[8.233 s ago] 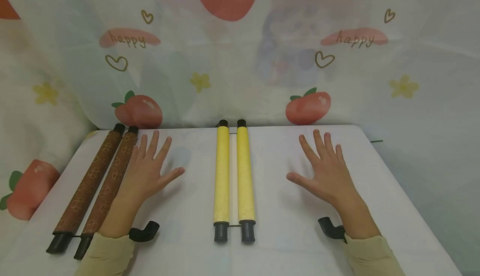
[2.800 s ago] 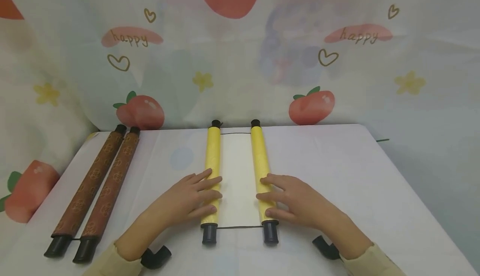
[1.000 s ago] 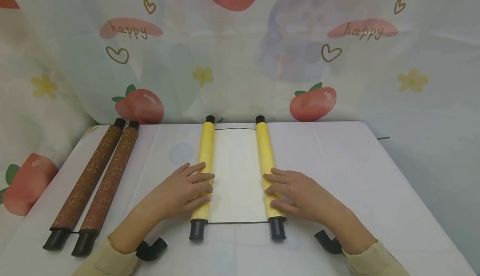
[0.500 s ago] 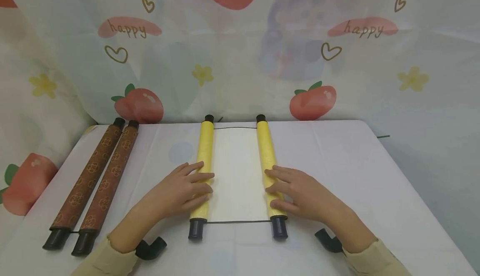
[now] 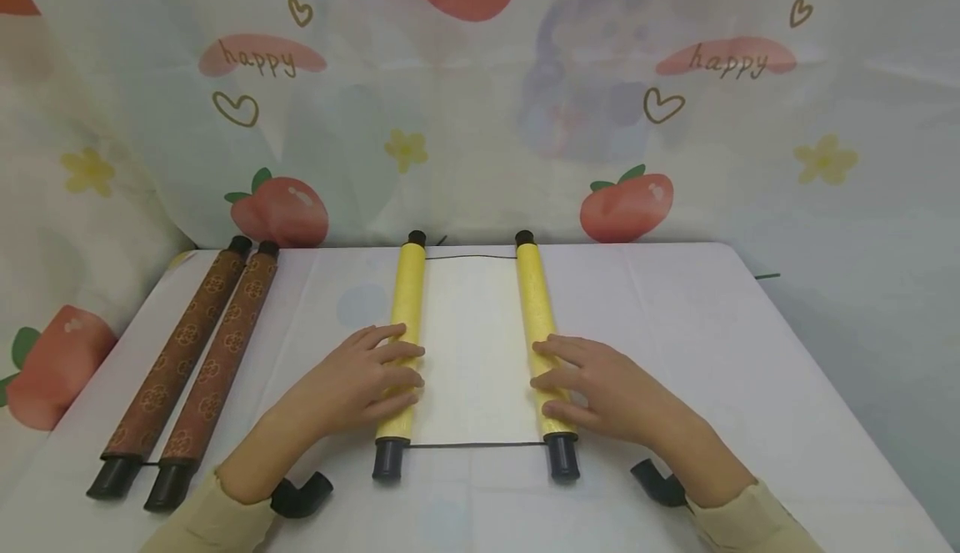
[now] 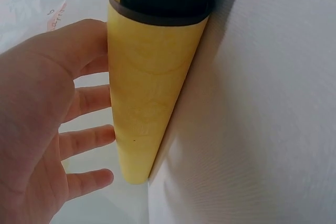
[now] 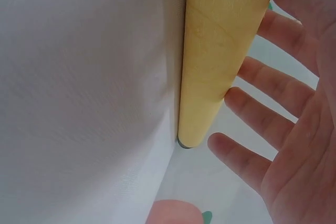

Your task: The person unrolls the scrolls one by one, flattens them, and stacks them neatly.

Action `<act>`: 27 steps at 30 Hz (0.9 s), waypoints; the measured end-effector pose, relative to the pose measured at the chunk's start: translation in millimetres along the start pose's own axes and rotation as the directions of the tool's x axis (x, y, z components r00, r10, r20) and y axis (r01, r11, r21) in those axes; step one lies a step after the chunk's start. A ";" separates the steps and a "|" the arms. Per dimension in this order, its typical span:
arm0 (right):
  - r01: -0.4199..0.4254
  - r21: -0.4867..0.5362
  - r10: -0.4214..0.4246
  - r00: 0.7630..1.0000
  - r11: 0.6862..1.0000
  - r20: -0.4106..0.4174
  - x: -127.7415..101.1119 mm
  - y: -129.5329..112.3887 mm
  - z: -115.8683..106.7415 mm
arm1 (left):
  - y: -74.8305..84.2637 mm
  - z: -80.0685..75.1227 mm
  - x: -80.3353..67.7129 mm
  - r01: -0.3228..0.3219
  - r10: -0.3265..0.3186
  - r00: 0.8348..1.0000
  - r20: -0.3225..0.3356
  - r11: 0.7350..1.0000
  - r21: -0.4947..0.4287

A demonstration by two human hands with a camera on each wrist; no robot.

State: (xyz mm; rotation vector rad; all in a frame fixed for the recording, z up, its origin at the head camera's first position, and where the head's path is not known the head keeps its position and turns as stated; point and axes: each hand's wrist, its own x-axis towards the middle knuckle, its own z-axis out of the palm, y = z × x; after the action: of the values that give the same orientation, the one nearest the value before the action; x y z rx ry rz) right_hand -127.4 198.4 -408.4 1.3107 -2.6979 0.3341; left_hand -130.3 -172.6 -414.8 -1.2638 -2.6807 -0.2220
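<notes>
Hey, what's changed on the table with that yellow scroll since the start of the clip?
Both hands came in from the bare table: the left hand now rests on the left yellow roller, the right hand on the right yellow roller. The rollers moved apart, baring white paper. The brown scroll stayed put.

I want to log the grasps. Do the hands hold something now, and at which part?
Neither grips anything. The left hand rests straight fingers on the left roller of the yellow scroll, the right hand on the right roller, both toward the near ends.
</notes>
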 end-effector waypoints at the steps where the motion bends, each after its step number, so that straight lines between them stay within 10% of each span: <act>1: 0.005 -0.001 -0.005 1.000 1.000 -0.008 -0.2 0.2 0.3 | -0.6 0.5 0.0 -0.005 0.005 1.000 -0.005 1.000 0.001; 27: 0.014 -0.022 -0.015 0.999 1.000 -0.049 -0.8 4.4 -0.1 | -6.9 0.2 -2.6 -0.006 0.006 1.000 -0.011 1.000 0.001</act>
State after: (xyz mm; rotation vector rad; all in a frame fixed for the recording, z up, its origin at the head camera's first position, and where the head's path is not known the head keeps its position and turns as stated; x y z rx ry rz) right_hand -130.4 201.6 -409.0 1.2986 -2.6426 0.3305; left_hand -134.1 -178.8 -416.0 -1.2667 -2.6670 -0.2261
